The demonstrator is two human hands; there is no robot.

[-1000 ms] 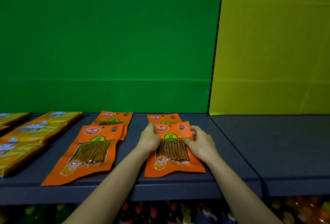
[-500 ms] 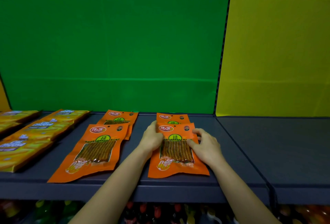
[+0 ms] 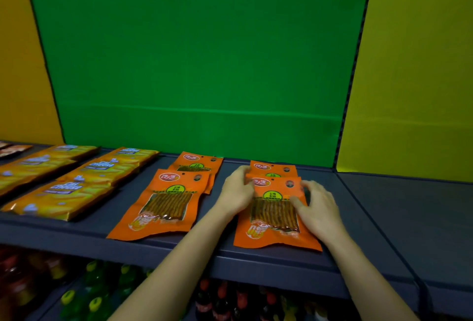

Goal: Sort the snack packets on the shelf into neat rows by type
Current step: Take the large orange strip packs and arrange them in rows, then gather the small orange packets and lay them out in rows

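An orange snack packet (image 3: 275,218) with a clear window lies flat near the front of the dark shelf (image 3: 256,261). My left hand (image 3: 236,191) grips its upper left edge and my right hand (image 3: 316,208) presses on its right side. It overlaps a second orange packet (image 3: 272,168) behind it. To the left, two more orange packets lie in a column, one in front (image 3: 163,205) and one behind (image 3: 198,163). Yellow packets (image 3: 84,180) lie in rows further left.
A green back panel (image 3: 199,77) stands behind the shelf, with yellow panels at both sides. The shelf section on the right (image 3: 414,213) is bare. Bottles (image 3: 102,290) stand on the lower shelf below the front edge.
The view has shifted left, bringing more yellow packets into sight. Both hands stay on the same orange packet, which has barely moved on the shelf.
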